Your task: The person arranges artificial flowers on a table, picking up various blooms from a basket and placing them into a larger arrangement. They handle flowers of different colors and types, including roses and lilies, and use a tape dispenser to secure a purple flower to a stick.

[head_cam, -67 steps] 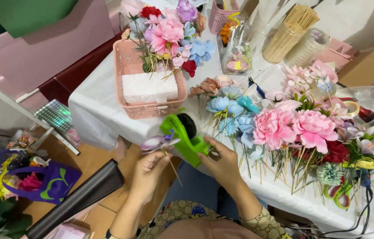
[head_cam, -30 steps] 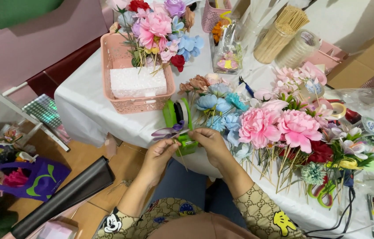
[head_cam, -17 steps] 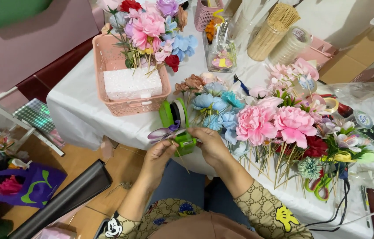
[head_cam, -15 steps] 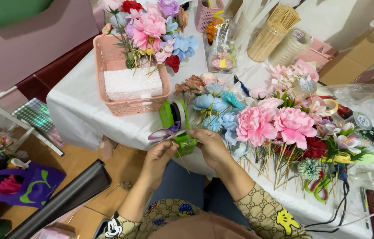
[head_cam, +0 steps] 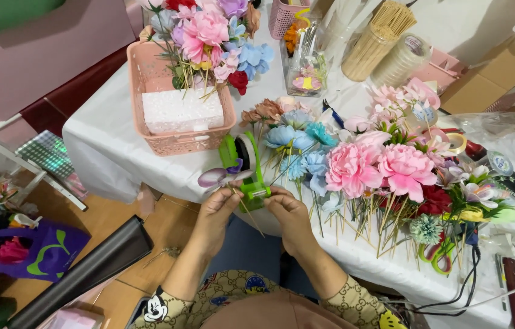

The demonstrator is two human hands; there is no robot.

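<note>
White cloth covers the desk (head_cam: pixel 117 158). At its near edge, both hands pinch shut: the left hand (head_cam: pixel 218 210) on a purple flower (head_cam: pixel 221 177), the right hand (head_cam: pixel 288 210) touching the green tape dispenser (head_cam: pixel 246 167) at 12 o'clock.

R hand (head_cam: pixel 288 210) now at tape dispenser (head_cam: pixel 246 167)
</note>
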